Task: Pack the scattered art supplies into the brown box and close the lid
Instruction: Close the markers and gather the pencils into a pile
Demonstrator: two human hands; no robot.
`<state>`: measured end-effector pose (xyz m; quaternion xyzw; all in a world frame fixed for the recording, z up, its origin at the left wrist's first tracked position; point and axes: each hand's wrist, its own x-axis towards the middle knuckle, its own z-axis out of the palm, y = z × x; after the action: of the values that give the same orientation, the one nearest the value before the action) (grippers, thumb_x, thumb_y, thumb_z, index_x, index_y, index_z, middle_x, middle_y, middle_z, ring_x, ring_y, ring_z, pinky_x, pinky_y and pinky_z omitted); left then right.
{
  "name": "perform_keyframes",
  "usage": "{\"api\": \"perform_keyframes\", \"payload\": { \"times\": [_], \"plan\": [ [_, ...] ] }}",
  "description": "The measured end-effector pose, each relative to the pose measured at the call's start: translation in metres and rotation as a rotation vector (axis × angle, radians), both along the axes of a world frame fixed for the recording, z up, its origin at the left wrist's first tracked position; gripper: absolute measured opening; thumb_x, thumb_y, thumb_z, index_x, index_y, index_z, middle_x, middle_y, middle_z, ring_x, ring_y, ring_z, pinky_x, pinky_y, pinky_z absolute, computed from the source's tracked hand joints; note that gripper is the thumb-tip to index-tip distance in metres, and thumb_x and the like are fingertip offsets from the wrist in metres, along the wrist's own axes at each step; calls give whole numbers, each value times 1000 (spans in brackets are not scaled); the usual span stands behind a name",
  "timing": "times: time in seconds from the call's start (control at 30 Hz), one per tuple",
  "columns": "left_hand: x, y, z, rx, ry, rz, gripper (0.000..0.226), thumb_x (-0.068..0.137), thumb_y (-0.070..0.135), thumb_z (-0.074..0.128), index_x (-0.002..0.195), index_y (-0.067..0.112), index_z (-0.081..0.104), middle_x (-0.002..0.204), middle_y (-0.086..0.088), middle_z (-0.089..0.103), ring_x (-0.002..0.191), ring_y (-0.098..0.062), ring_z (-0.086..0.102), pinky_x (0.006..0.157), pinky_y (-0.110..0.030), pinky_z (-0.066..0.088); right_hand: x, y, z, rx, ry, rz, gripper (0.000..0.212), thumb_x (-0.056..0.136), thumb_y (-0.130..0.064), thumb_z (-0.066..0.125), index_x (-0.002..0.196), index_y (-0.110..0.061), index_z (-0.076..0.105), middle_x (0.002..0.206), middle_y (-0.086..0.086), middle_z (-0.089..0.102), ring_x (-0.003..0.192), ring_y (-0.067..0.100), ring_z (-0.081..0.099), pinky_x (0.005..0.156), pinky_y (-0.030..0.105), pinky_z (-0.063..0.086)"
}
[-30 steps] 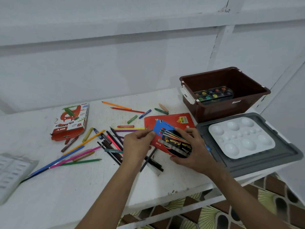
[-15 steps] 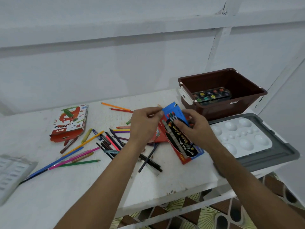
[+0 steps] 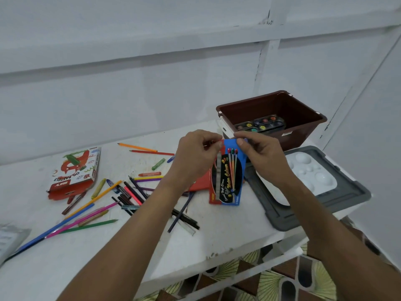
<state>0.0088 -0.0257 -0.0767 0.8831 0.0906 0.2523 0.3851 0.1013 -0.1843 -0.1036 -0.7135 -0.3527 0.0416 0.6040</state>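
Both hands are up at the centre of the frame, holding a blue watercolour pack [image 3: 230, 177] upright above the white table [image 3: 227, 231]. The left hand [image 3: 195, 157] pinches the pack's top left corner; the right hand [image 3: 260, 157] pinches the top right, fingers curled over the edge. The pack's lower end hangs near a red box [image 3: 198, 184] lying on the table.

At upper right sits the brown box [image 3: 273, 118], open, with a paint set [image 3: 261, 125] inside. Its grey lid [image 3: 338, 198] lies at right, beside the box, carrying a white palette [image 3: 312, 172].

Pencils [image 3: 86, 218] lie scattered at left of centre, below an oil pastel box [image 3: 73, 172].
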Motion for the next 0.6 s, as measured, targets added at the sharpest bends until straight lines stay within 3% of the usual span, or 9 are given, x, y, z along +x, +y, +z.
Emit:
{"api": "perform_keyframes", "payload": {
  "times": [0.1, 0.2, 0.37, 0.6],
  "plan": [
    [-1, 5, -1, 19, -1, -48, 17, 89, 19, 64, 102, 14, 74, 96, 0, 72, 88, -10, 66, 79, -33, 56, 8, -11, 9, -114, -58, 67, 21, 90, -16, 59, 109, -13, 66, 97, 3, 69, 93, 10, 67, 69, 22, 58],
    [0, 11, 4, 101, 46, -127, 18, 90, 16, 62, 103, 17, 74, 97, 3, 72, 89, -8, 65, 81, -31, 55, 19, -16, 23, -265, -250, 100, 19, 89, -9, 61, 105, -10, 70, 97, 0, 67, 94, 3, 61, 74, 14, 52],
    [3, 22, 19, 172, 196, -238, 22, 91, 16, 59, 105, 26, 74, 101, 7, 69, 92, -10, 62, 81, -30, 55, 29, -14, 39, -418, -421, 135, 20, 84, -9, 66, 103, -13, 73, 96, -4, 57, 92, 10, 56, 72, 20, 52],
    [-6, 31, 23, 353, 193, -359, 26, 91, 14, 57, 112, 19, 71, 106, 2, 70, 93, -10, 64, 82, -28, 55, 11, -14, 16, -307, -649, 90, 31, 90, -28, 55, 108, -7, 70, 100, 3, 57, 93, 10, 54, 74, 11, 48]
  ]
}}
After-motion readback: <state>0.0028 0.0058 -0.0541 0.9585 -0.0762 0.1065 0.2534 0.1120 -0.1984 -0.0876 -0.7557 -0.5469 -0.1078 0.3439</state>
